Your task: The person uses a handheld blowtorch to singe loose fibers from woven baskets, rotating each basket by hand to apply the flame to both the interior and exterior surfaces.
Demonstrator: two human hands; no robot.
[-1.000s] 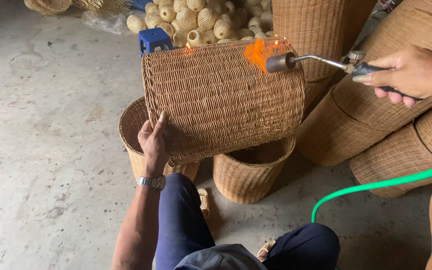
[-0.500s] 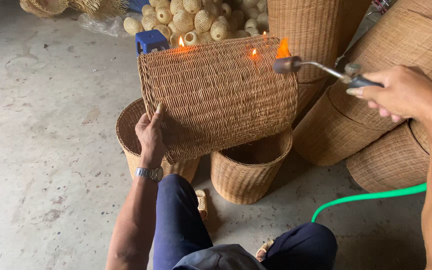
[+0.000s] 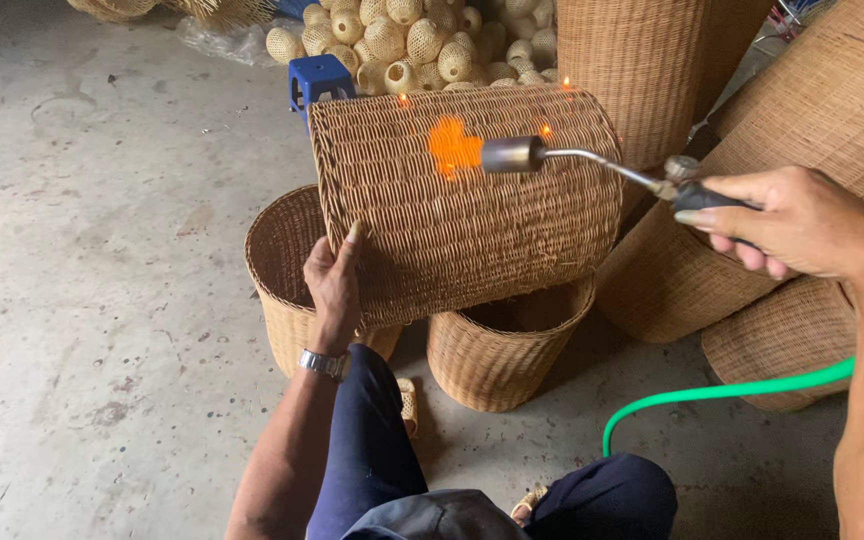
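Observation:
A woven wicker basket (image 3: pixel 472 220) lies on its side across two upright baskets. My left hand (image 3: pixel 335 280) grips its near left rim, a watch on the wrist. My right hand (image 3: pixel 792 222) holds the black handle of a gas torch (image 3: pixel 572 158), whose metal nozzle points left over the basket's side. An orange flame (image 3: pixel 454 147) plays on the weave near the top middle. Small sparks glow along the basket's upper edge. A green hose (image 3: pixel 722 392) runs from under my right arm down to the floor.
Two open wicker baskets (image 3: pixel 282 270) (image 3: pixel 502 350) stand under the held one. Tall and large woven baskets (image 3: pixel 652 60) (image 3: pixel 812 110) crowd the right. A blue stool (image 3: pixel 320 78) and a pile of small woven balls (image 3: pixel 402 35) sit behind. Concrete floor (image 3: pixel 102 250) spreads left.
The torch nozzle and flame have moved left, from the basket's right end to its upper middle. The left hand has kept its grip on the rim.

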